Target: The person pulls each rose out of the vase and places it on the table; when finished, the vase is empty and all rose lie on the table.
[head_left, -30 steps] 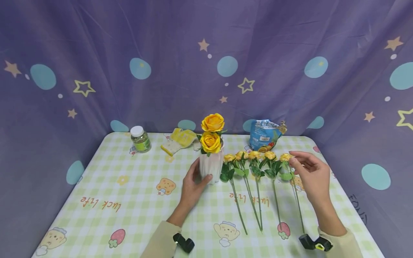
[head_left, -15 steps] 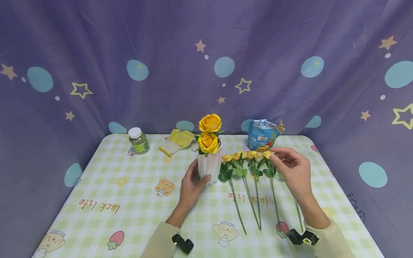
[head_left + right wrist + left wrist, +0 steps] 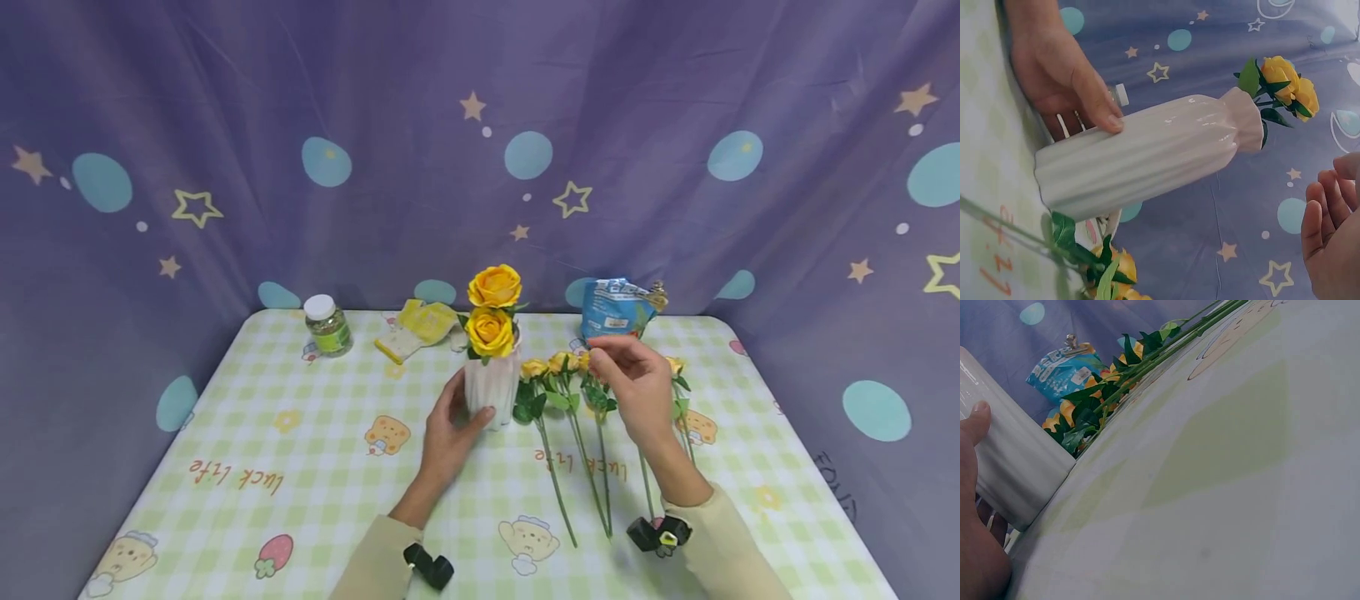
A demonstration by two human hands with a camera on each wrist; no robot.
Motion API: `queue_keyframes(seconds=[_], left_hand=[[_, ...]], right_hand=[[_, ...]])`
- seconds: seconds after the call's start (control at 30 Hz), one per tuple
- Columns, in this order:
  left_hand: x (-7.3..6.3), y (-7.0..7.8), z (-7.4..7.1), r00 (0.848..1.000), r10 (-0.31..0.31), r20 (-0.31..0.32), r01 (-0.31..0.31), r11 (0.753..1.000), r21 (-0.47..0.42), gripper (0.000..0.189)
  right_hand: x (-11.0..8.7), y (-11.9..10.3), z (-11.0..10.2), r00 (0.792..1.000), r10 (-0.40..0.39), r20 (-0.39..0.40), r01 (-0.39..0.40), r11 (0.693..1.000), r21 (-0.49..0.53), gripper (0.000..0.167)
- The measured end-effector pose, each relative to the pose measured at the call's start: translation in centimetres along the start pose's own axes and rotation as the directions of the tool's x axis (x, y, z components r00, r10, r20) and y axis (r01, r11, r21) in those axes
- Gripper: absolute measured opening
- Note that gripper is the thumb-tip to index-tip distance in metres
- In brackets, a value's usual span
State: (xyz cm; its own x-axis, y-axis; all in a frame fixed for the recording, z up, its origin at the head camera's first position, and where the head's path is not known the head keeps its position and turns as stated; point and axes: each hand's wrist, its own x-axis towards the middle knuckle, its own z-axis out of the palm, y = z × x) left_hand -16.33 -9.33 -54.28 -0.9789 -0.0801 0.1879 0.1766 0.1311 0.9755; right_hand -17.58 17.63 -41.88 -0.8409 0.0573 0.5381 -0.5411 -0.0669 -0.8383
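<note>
My left hand [image 3: 448, 433] grips the lower part of a white ribbed vase [image 3: 491, 387], its thumb across the front. Upright on the table, the vase holds two large yellow roses [image 3: 491, 332], also above its rim in the right wrist view. To its right, several smaller yellow roses [image 3: 534, 368] lie side by side, stems toward me. My right hand [image 3: 643, 392] is over this row, fingertips near one bloom in the head view. Its loosely bent fingers [image 3: 1335, 200] hold nothing in the right wrist view. It hides the bloom of one rose and part of its stem.
A lidded jar [image 3: 328, 329] stands at the back left, beside a crumpled yellow-and-white glove [image 3: 423, 323]. A blue bag [image 3: 617, 312] with a clip sits at the back right. The checked tablecloth [image 3: 315, 533] ends at a purple curtain [image 3: 420, 208].
My right hand has moved left along the row of roses, from the rightmost bloom toward the middle ones. My left hand keeps its hold on the vase.
</note>
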Motion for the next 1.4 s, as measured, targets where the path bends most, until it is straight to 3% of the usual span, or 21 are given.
queue_keyframes(seconds=[0.23, 0.47, 0.8, 1.07, 1.17, 1.4], left_hand=[[0.1, 0.0, -0.1, 1.0, 0.013, -0.001, -0.013, 1.0, -0.008, 0.081], [0.2, -0.1, -0.1, 1.0, 0.011, 0.009, -0.011, 1.0, -0.027, 0.08], [0.1, 0.0, 0.1, 1.0, 0.006, 0.004, -0.006, 1.0, -0.015, 0.08], [0.1, 0.0, 0.1, 1.0, 0.008, 0.009, -0.008, 1.0, -0.011, 0.08], [0.0, 0.0, 0.0, 1.0, 0.006, 0.004, -0.006, 1.0, -0.001, 0.081], [0.0, 0.0, 0.0, 1.0, 0.002, 0.006, -0.002, 1.0, 0.002, 0.08]], right_hand=[[1.1, 0.7, 1.8, 0.996, 0.006, 0.085, -0.012, 0.997, 0.079, 0.018], [2.4, 1.3, 3.5, 0.978, 0.019, 0.208, -0.035, 0.997, 0.073, 0.029], [3.6, 2.9, 5.0, 0.934, 0.041, 0.356, -0.087, 0.989, 0.116, 0.047], [4.3, 3.1, 6.0, 0.886, 0.115, 0.45, -0.211, 0.963, 0.169, 0.067], [4.7, 3.1, 6.5, 0.873, 0.142, 0.467, -0.249, 0.952, 0.177, 0.064], [5.6, 3.4, 7.4, 0.866, 0.136, 0.481, -0.271, 0.936, 0.224, 0.055]])
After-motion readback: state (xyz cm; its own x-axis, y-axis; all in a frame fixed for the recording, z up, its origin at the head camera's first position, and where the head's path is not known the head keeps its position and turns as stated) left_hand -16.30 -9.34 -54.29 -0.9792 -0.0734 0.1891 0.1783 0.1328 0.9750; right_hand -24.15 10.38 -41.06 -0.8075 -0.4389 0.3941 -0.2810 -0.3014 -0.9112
